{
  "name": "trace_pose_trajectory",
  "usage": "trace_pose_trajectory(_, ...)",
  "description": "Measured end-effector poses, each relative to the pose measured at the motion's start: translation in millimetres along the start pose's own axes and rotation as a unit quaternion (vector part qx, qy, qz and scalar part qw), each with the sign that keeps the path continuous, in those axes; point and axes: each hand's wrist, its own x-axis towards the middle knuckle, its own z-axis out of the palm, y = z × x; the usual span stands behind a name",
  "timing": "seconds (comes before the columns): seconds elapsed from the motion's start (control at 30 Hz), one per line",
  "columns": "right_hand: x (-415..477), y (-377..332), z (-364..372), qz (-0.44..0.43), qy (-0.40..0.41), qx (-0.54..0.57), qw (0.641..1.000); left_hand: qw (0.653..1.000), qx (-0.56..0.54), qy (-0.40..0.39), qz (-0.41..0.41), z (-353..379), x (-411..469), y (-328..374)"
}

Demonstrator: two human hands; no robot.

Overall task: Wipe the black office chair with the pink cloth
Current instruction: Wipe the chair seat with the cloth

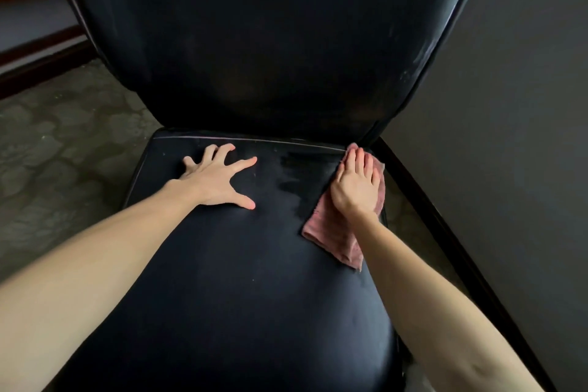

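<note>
The black office chair (254, 264) fills the view, its tall backrest rising behind the seat. My right hand (354, 183) lies flat with straight fingers on the pink cloth (331, 232), pressing it onto the seat's back right corner by the backrest seam. A darker damp streak runs across the seat just left of the cloth. My left hand (219, 177) rests on the back left part of the seat with fingers spread wide, holding nothing.
A dark grey wall (509, 137) with a black skirting board stands close on the right of the chair. Mottled grey floor (63, 153) lies to the left, with a dark wooden skirting at the far left.
</note>
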Motion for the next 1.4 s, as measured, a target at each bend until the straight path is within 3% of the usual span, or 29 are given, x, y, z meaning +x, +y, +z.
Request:
trace_pose_trajectory(0.1, 1, -25, 7, -0.016, 0.011, -0.006, 1.000, 1.000, -0.005, -0.002, -0.001, -1, 0, 3)
trace_pose_trajectory(0.37, -5, -87, 19, -0.199, -0.043, -0.023, 0.979, 1.000, 0.017, 0.017, -0.006, 0, 4, -3)
trace_pose_trajectory(0.67, 23, -14, 5, -0.066, -0.001, -0.048, 0.997, 1.000, 0.010, 0.020, -0.008, 5, 7, -5)
trace_pose_trajectory(1.0, 10, -78, 24, -0.223, -0.022, -0.051, 0.973, 1.000, 0.002, 0.025, -0.015, 7, 5, -6)
trace_pose_trajectory(1.07, 15, -63, 21, -0.206, -0.006, -0.054, 0.977, 1.000, 0.005, 0.026, -0.014, 7, 4, -4)
trace_pose_trajectory(1.27, 30, -3, 7, -0.039, 0.025, -0.030, 0.998, 1.000, 0.010, 0.023, -0.006, 5, 5, -1)
trace_pose_trajectory(1.4, 26, -24, 6, -0.039, 0.028, -0.030, 0.998, 1.000, -0.001, 0.019, -0.008, 9, 7, 0)
